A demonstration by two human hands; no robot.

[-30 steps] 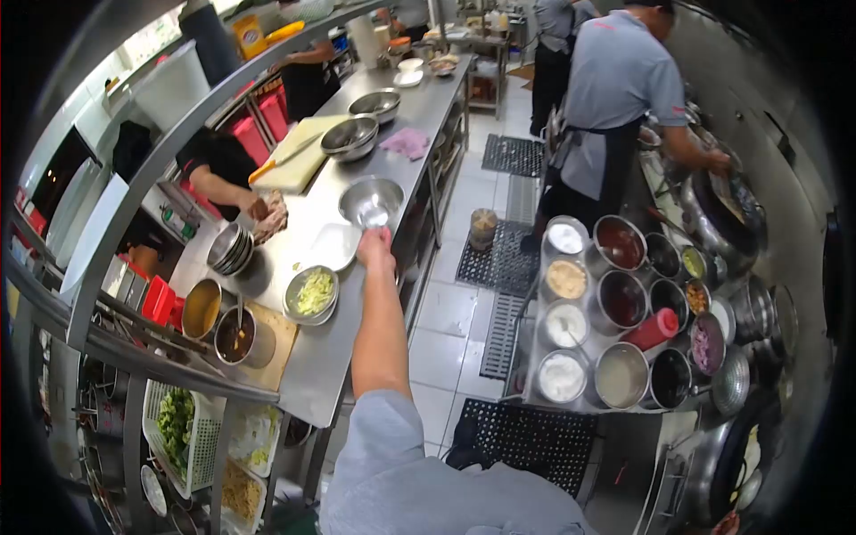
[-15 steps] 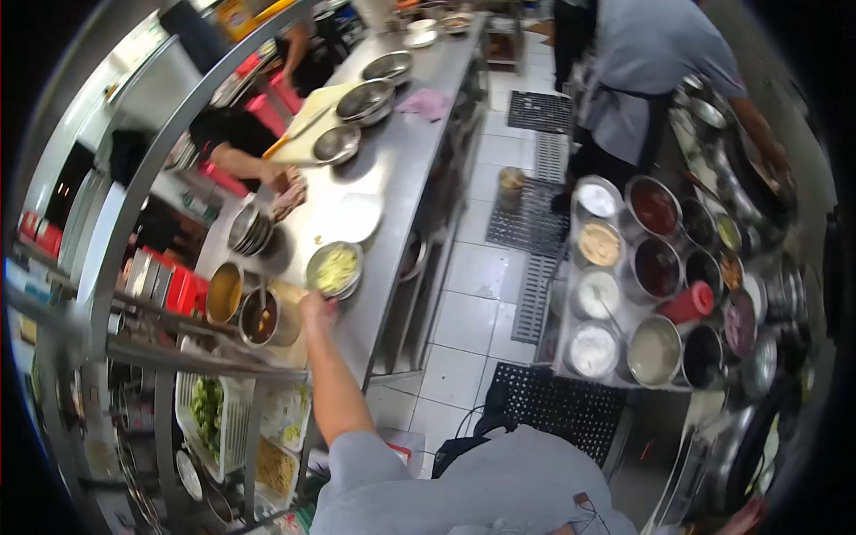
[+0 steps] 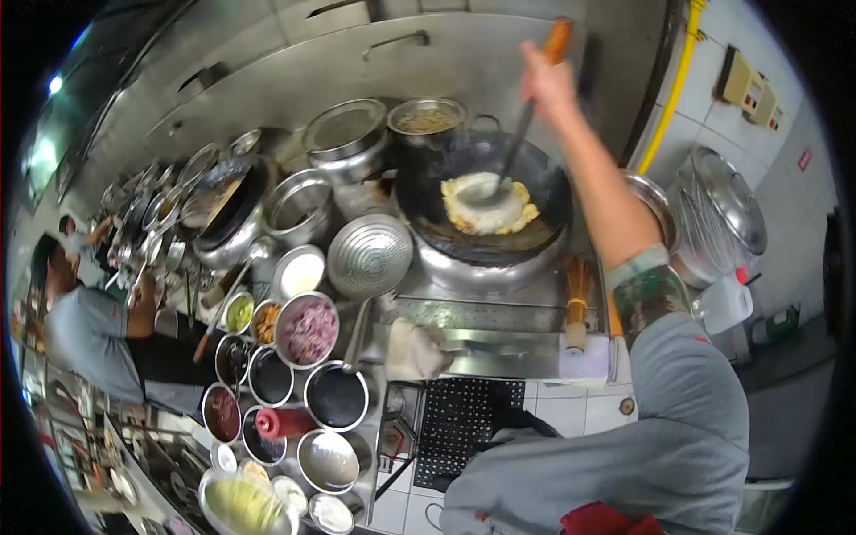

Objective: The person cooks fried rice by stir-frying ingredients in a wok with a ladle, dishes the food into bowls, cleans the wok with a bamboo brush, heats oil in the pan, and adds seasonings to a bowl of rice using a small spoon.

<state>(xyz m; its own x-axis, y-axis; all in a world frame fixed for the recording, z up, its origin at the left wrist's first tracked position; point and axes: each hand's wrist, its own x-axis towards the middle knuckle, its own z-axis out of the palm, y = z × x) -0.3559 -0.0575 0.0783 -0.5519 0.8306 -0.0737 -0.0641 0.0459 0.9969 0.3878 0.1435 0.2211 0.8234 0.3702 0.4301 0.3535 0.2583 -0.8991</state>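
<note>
My right hand is closed around the orange wooden handle of a long ladle, its arm stretched out over the stove. The ladle's bowl rests on white rice ringed with yellow egg, inside a black wok. My left hand is not in view. At the lower left, a metal bowl of pale green shredded vegetable appears blurred above the sauce containers; what supports it is hidden.
Left of the wok are a perforated strainer, a bowl of chopped purple onion and a red squeeze bottle. A bamboo brush stands at the right. Another person works at the far left.
The view has swung from the prep counter to the stove. The vegetable bowl, earlier at my left hand on the counter, now appears beside the sauce containers. My right hand now grips the ladle.
</note>
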